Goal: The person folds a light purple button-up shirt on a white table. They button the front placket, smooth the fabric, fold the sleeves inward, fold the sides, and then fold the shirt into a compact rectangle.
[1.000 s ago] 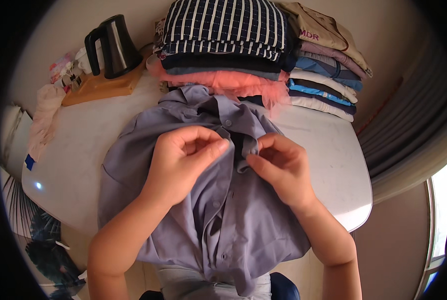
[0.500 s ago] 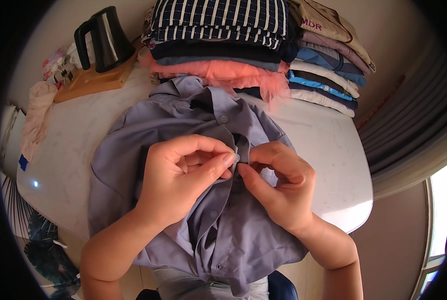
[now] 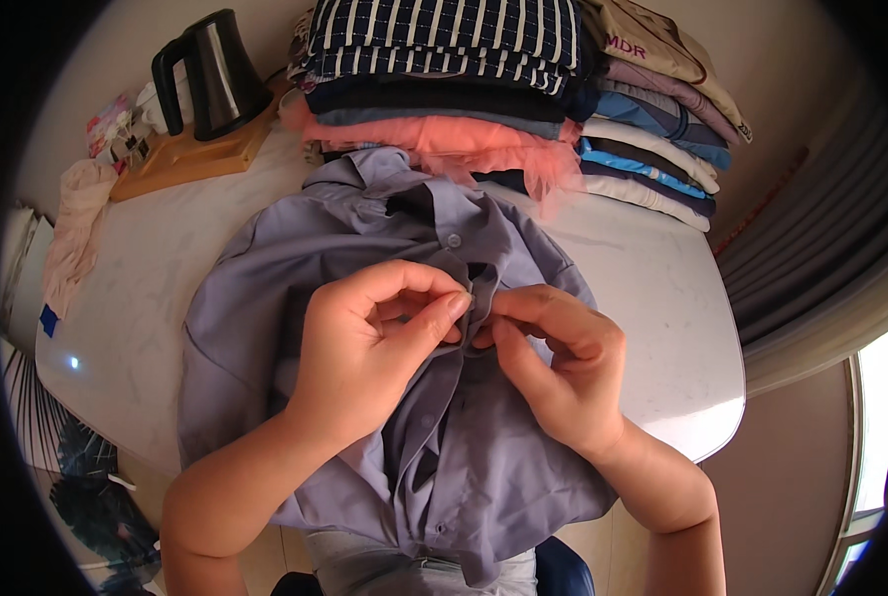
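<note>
Pinching the grey shirt (image 3: 508, 452) at frame centre, left hand (image 3: 359, 343) and right hand (image 3: 571, 363) nearly meet, equally near; its button strip (image 3: 444, 392) runs down-frame between them.

We see a white table (image 3: 662, 298) bearing a shirt (image 3: 255, 298), a tray (image 3: 180, 169), a cloth (image 3: 74, 228) (at the left edge) and, at the back, a striped-topped clothes pile (image 3: 444, 62) and a beige-topped pile (image 3: 652, 164).

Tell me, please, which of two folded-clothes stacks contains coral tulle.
The left stack, topped with navy-and-white striped fabric; the right stack shows none.
</note>
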The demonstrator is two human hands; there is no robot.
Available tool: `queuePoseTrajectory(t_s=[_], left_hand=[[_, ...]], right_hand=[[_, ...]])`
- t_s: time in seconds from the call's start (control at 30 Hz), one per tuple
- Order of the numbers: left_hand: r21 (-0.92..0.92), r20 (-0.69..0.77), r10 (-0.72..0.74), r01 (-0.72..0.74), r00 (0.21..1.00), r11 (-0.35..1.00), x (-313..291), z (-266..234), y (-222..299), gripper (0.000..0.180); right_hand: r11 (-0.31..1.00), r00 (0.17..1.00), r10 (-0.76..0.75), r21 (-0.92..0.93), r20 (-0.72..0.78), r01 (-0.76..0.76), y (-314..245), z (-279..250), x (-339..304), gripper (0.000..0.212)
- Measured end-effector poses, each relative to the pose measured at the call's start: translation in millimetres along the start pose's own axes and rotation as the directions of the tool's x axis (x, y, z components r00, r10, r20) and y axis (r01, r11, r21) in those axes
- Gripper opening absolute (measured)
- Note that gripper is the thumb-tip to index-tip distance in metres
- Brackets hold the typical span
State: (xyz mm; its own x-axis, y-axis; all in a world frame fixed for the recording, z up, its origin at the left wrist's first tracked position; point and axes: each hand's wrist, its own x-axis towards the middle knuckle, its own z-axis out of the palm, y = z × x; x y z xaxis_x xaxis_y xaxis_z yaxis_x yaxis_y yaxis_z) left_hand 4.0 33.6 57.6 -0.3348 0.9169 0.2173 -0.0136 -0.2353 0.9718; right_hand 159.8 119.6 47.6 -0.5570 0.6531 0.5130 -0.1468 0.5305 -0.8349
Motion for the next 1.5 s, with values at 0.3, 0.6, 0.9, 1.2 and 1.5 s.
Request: queuePoseTrajectory(t_s=[0.3,0.6,0.9,1.2,1.5], left_hand=[[-0.098,0.050,-0.084,0.088,0.995,0.991,3,-3,-8,0.012],[-0.080,0.109,-0.063,0.072,0.992,0.994,2,-5,-9,0.014],[-0.089,0.066,-0.140,0.146,0.988,0.985,5,-7,-7,0.011],[-0.115,0.056,-0.128,0.134,0.990,0.984,5,-6,-8,0.009],[0.058,0.016,0.039,-0.040,0.999,0.998,0,-1,-8,0.007]], right_hand=[[0.998,1.000,0.003,-0.055,0.004,-0.003,10,0,0,0.008],[0.951,0.990,-0.140,-0.276,0.021,0.141,0,1,2,0.011],[0.949,0.990,-0.135,-0.284,0.035,0.139,1,3,2,0.011],[0.930,0.979,-0.193,-0.306,0.061,0.202,2,2,3,0.013],[0.998,0.997,0.054,-0.036,0.060,-0.052,-1,-1,2,0.007]])
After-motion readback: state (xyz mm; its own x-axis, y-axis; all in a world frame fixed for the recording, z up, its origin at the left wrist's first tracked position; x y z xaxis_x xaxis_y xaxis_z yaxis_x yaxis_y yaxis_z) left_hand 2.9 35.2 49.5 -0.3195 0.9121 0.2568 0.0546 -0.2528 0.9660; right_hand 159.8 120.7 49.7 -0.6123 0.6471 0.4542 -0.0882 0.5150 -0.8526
